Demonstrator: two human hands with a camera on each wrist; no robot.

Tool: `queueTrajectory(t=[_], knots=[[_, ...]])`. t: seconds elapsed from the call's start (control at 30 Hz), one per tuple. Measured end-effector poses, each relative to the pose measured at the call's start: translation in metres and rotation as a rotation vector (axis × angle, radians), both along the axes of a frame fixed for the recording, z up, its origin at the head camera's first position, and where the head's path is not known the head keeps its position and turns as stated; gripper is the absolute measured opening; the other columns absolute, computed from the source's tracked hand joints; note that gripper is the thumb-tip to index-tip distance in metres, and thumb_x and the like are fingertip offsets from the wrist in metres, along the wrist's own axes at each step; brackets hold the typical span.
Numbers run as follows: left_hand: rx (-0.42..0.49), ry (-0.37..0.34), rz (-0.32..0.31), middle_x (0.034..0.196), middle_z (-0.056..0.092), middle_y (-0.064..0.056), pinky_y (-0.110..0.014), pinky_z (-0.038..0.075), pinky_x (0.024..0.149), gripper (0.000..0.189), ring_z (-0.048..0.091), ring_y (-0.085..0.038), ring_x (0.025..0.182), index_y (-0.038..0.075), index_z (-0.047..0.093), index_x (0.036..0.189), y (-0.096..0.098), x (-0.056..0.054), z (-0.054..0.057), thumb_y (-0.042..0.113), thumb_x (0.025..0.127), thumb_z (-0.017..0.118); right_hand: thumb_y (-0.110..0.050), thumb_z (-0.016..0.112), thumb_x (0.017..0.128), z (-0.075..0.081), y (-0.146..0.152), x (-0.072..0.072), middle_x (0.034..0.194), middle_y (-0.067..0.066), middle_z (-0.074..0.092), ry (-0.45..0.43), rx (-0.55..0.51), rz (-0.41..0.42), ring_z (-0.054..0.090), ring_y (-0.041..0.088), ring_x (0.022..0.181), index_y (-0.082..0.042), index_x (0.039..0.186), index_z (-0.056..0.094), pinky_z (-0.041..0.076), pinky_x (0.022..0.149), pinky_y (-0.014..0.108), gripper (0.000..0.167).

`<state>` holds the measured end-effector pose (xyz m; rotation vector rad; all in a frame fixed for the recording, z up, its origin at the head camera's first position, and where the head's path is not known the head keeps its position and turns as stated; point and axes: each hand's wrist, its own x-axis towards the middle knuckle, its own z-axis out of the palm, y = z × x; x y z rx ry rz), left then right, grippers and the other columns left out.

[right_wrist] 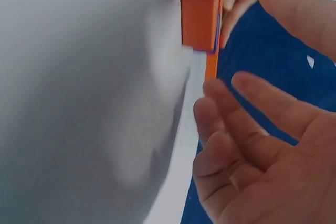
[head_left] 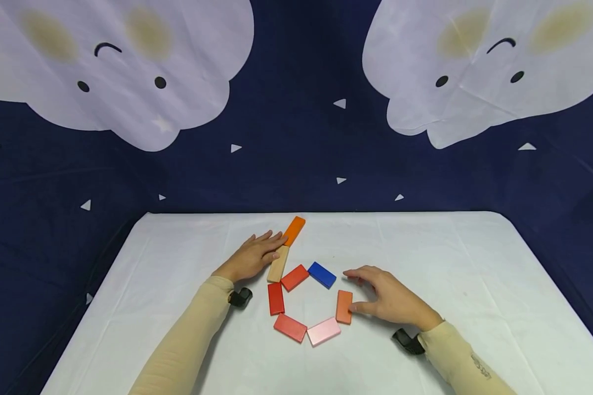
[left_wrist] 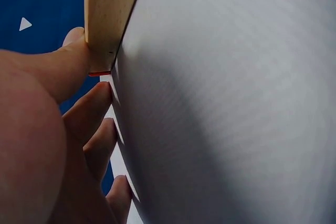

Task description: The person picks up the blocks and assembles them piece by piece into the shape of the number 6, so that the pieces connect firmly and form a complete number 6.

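Observation:
My left hand (head_left: 253, 255) lies with straight fingers beside a plain wooden block (head_left: 278, 264), thumb at its edge and index fingertip by the bright orange block (head_left: 294, 231) beyond. In the left wrist view the thumb is right at the wooden block (left_wrist: 107, 14). My right hand (head_left: 387, 296) is spread loosely, its thumb tip right at the edge of an orange-red block (head_left: 343, 307) and its other fingers apart from any block. The blue block (head_left: 322, 275) lies left of those fingertips. In the right wrist view the orange-red block (right_wrist: 199, 11) stands above the fingers.
Several flat blocks form a rough ring: a red block (head_left: 295, 277), another red block (head_left: 275, 299), a coral-red block (head_left: 290, 327) and a pink block (head_left: 324, 331). They lie on a white-covered table (head_left: 449, 263). A dark blue cloud-print cloth (head_left: 306, 137) hangs behind its far edge.

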<state>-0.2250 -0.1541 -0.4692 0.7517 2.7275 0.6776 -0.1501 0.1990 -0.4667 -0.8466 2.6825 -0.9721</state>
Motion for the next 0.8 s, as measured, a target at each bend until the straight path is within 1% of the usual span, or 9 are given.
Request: queueTrajectory(t=[0.1,0.2,0.3,0.43,0.5,0.8], knots=[[0.016,0.004,-0.009,0.162,0.032,-0.007,-0.058,0.009,0.122,0.053,0.021,-0.031,0.152,0.015,0.037,0.157,-0.001,0.0,-0.001,0.031,0.107,0.047,-0.039,0.086,0.078,-0.001,-0.003,0.008,0.123,-0.005,0.063,0.003,0.037,-0.005,0.058,0.014,0.113,-0.01,0.139,0.058,0.047,0.101,0.046,0.073],[0.016,0.009,-0.012,0.162,0.032,-0.007,-0.058,0.009,0.122,0.053,0.021,-0.03,0.152,0.015,0.037,0.157,-0.001,0.0,-0.002,0.031,0.107,0.047,-0.043,0.088,0.074,-0.003,-0.007,0.012,0.121,-0.007,0.062,0.003,0.07,-0.001,0.057,0.014,0.114,-0.009,0.137,0.059,0.047,0.101,0.046,0.078],[0.018,0.016,-0.012,0.161,0.033,-0.007,-0.058,0.01,0.121,0.053,0.022,-0.031,0.152,0.015,0.037,0.157,-0.001,0.0,-0.003,0.031,0.107,0.047,-0.045,0.09,0.07,-0.005,-0.009,0.014,0.117,-0.009,0.061,0.015,0.1,0.009,0.056,0.013,0.112,-0.01,0.131,0.063,0.047,0.101,0.045,0.075],[0.01,0.012,-0.016,0.162,0.033,-0.006,-0.059,0.01,0.121,0.053,0.022,-0.03,0.152,0.016,0.037,0.157,-0.001,0.001,-0.003,0.031,0.107,0.047,-0.043,0.09,0.07,-0.005,-0.012,0.013,0.114,-0.011,0.06,0.02,0.13,0.02,0.056,0.013,0.111,-0.013,0.122,0.067,0.048,0.101,0.045,0.065],[0.003,0.007,-0.016,0.162,0.032,-0.006,-0.058,0.01,0.121,0.053,0.022,-0.03,0.152,0.017,0.036,0.157,-0.001,0.001,-0.003,0.032,0.108,0.047,-0.042,0.09,0.071,-0.005,-0.014,0.013,0.114,-0.011,0.06,0.02,0.137,0.022,0.056,0.013,0.111,-0.014,0.121,0.067,0.048,0.101,0.045,0.061],[-0.004,0.023,-0.011,0.162,0.033,-0.006,-0.059,0.011,0.121,0.053,0.023,-0.031,0.151,0.016,0.037,0.157,-0.003,0.001,-0.002,0.032,0.107,0.047,-0.039,0.089,0.072,-0.005,-0.019,0.006,0.117,-0.006,0.06,0.039,0.143,0.033,0.056,0.017,0.114,-0.011,0.125,0.066,0.047,0.102,0.046,0.064]])
